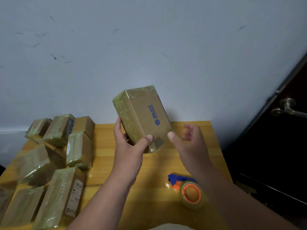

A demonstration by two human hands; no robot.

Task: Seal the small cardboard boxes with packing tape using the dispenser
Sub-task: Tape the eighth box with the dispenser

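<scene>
A small cardboard box (pixel 144 116) with blue print and shiny tape over its edges is held tilted above the yellow wooden table (pixel 154 165). My left hand (pixel 128 149) grips its lower end, thumb on the front face and fingers behind. My right hand (pixel 187 141) hovers just right of the box with fingers loosely spread, its thumb tip close to the box's lower corner; it holds nothing. The tape dispenser (pixel 187 190), blue with an orange hub and a clear tape roll, lies on the table under my right forearm.
Several taped cardboard boxes (pixel 58 163) are piled on the table's left side, reaching its front edge. A pale wall stands behind the table. A dark door with a metal handle (pixel 287 107) is at the right.
</scene>
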